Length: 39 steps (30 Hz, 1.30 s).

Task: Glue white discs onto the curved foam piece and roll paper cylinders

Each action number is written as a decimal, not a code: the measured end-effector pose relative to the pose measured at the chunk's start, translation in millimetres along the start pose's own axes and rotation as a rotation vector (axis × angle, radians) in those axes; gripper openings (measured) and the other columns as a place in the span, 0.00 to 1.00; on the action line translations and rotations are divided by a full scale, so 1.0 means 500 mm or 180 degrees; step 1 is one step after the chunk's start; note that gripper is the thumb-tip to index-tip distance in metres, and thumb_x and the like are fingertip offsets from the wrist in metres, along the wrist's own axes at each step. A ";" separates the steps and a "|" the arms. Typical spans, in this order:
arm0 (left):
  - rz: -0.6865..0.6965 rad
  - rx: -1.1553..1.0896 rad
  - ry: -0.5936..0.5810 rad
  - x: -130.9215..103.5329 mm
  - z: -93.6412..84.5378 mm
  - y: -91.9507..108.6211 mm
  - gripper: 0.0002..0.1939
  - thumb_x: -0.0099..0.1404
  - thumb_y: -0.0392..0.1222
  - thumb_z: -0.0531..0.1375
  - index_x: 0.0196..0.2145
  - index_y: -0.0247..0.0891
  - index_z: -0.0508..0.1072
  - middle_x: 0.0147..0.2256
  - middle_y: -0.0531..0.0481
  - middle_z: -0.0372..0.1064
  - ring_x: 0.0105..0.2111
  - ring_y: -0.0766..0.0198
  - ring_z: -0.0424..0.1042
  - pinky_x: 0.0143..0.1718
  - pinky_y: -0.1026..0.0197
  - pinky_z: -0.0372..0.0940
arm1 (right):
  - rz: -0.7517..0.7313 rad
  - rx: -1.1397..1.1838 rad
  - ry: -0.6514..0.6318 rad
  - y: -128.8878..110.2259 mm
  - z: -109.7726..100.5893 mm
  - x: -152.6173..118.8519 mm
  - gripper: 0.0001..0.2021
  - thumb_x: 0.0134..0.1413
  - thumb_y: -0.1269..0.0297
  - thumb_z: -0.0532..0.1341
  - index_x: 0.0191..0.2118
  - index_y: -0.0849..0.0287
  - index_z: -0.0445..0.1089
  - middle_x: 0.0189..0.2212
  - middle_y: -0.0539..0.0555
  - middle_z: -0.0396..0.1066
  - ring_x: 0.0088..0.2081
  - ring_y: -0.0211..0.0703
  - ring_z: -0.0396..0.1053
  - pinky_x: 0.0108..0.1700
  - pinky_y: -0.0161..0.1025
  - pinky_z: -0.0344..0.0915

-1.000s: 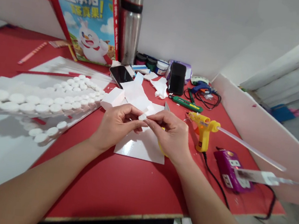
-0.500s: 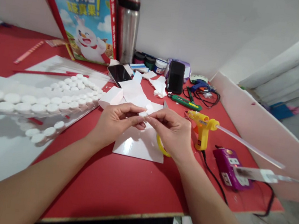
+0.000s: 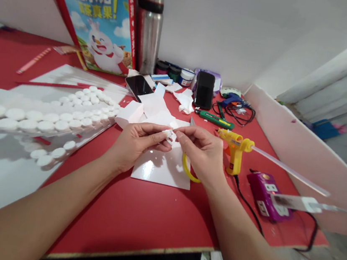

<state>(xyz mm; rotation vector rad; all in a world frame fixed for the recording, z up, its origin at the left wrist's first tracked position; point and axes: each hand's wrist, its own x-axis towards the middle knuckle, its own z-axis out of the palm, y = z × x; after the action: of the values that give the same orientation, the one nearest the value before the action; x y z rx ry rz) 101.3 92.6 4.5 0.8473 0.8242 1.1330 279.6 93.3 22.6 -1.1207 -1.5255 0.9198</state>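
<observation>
Over the middle of the table, my left hand (image 3: 136, 144) pinches a small white crumpled piece (image 3: 169, 136) between thumb and fingers. It looks soft, but its material is too small to make out. From the other side, my right hand (image 3: 201, 152) closes thumb and forefinger at the piece's right edge. Below both hands lies a glossy white sheet (image 3: 155, 172). A yellow ring-shaped handle (image 3: 189, 173), perhaps of scissors, is partly hidden behind my right hand. White paper scraps (image 3: 154, 104) are just beyond my fingers.
A yellow glue gun (image 3: 236, 152) with a long glue stick stands right, near a purple box (image 3: 271, 197) and cables. A green cutter (image 3: 215, 119), phone (image 3: 139, 85) and steel flask (image 3: 148, 30) are behind. Rows of white discs (image 3: 48, 121) lie left on the red table (image 3: 137, 218).
The white piece has turned in my fingertips and shows more of its crumpled side. My right fingertips have shifted slightly right, away from the left ones. The tabletop things look unmoved.
</observation>
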 end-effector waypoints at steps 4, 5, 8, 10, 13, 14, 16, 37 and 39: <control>0.0022 0.0249 0.0046 -0.001 0.003 0.001 0.15 0.57 0.44 0.74 0.41 0.35 0.84 0.28 0.49 0.81 0.28 0.65 0.79 0.37 0.64 0.77 | -0.0027 -0.0049 -0.0085 0.011 0.003 -0.001 0.05 0.55 0.65 0.68 0.37 0.59 0.79 0.30 0.53 0.79 0.30 0.40 0.73 0.34 0.39 0.69; 0.0046 0.0315 0.0049 -0.001 0.003 0.001 0.15 0.57 0.44 0.74 0.41 0.35 0.84 0.28 0.49 0.80 0.27 0.65 0.79 0.36 0.64 0.77 | -0.0021 -0.0041 -0.0106 0.013 0.004 -0.001 0.05 0.54 0.65 0.69 0.37 0.59 0.79 0.30 0.53 0.79 0.30 0.40 0.74 0.34 0.40 0.70; 0.0173 0.0478 0.0068 -0.001 0.003 0.001 0.15 0.58 0.46 0.73 0.41 0.36 0.84 0.28 0.50 0.80 0.26 0.66 0.79 0.34 0.65 0.77 | 0.0091 0.0058 -0.0135 0.016 0.007 0.001 0.05 0.53 0.65 0.69 0.36 0.59 0.78 0.29 0.53 0.78 0.30 0.41 0.74 0.34 0.40 0.70; 0.0245 0.0561 0.0094 -0.001 0.003 0.001 0.15 0.58 0.46 0.73 0.41 0.36 0.84 0.27 0.50 0.80 0.25 0.66 0.79 0.34 0.65 0.76 | 0.0221 0.0193 -0.0162 0.016 0.008 0.003 0.06 0.52 0.63 0.70 0.35 0.59 0.77 0.29 0.52 0.78 0.30 0.41 0.75 0.34 0.39 0.71; 0.0296 0.0631 0.0124 -0.001 0.002 0.001 0.14 0.58 0.44 0.73 0.40 0.35 0.84 0.26 0.50 0.80 0.25 0.66 0.79 0.33 0.65 0.76 | 0.0410 0.0362 -0.0210 0.013 0.009 0.003 0.08 0.50 0.61 0.71 0.35 0.58 0.77 0.30 0.52 0.79 0.32 0.41 0.76 0.35 0.38 0.71; 0.0311 0.0639 0.0141 -0.001 0.002 0.000 0.13 0.58 0.44 0.73 0.40 0.35 0.84 0.26 0.50 0.80 0.25 0.66 0.79 0.33 0.66 0.76 | 0.0466 0.0388 -0.0226 0.013 0.010 0.003 0.09 0.50 0.61 0.72 0.35 0.58 0.77 0.30 0.52 0.79 0.32 0.41 0.76 0.35 0.38 0.71; 0.0334 0.0633 0.0188 0.000 0.002 0.000 0.13 0.59 0.43 0.73 0.40 0.35 0.84 0.26 0.50 0.80 0.24 0.66 0.79 0.33 0.66 0.76 | 0.0557 0.0408 -0.0239 0.012 0.011 0.002 0.09 0.50 0.60 0.72 0.35 0.58 0.77 0.30 0.51 0.79 0.31 0.40 0.75 0.33 0.37 0.70; 0.0064 0.0319 -0.0012 -0.003 0.000 -0.005 0.13 0.59 0.42 0.73 0.42 0.38 0.85 0.32 0.48 0.83 0.31 0.65 0.82 0.39 0.67 0.77 | 0.0610 0.0551 -0.0266 -0.004 -0.001 0.004 0.06 0.50 0.64 0.72 0.34 0.59 0.79 0.29 0.51 0.80 0.32 0.40 0.76 0.36 0.37 0.72; 0.0037 0.0276 -0.0009 -0.004 0.001 -0.003 0.12 0.59 0.41 0.73 0.42 0.38 0.85 0.31 0.48 0.82 0.30 0.65 0.81 0.38 0.67 0.77 | 0.0552 0.0445 -0.0218 -0.005 -0.001 0.004 0.05 0.50 0.64 0.71 0.33 0.59 0.79 0.29 0.51 0.80 0.31 0.40 0.76 0.35 0.37 0.71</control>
<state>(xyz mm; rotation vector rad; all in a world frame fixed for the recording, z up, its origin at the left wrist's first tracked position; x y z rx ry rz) 101.9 90.5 3.4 0.9261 0.8721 1.1125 279.3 94.7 25.8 -1.1427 -1.4107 1.1753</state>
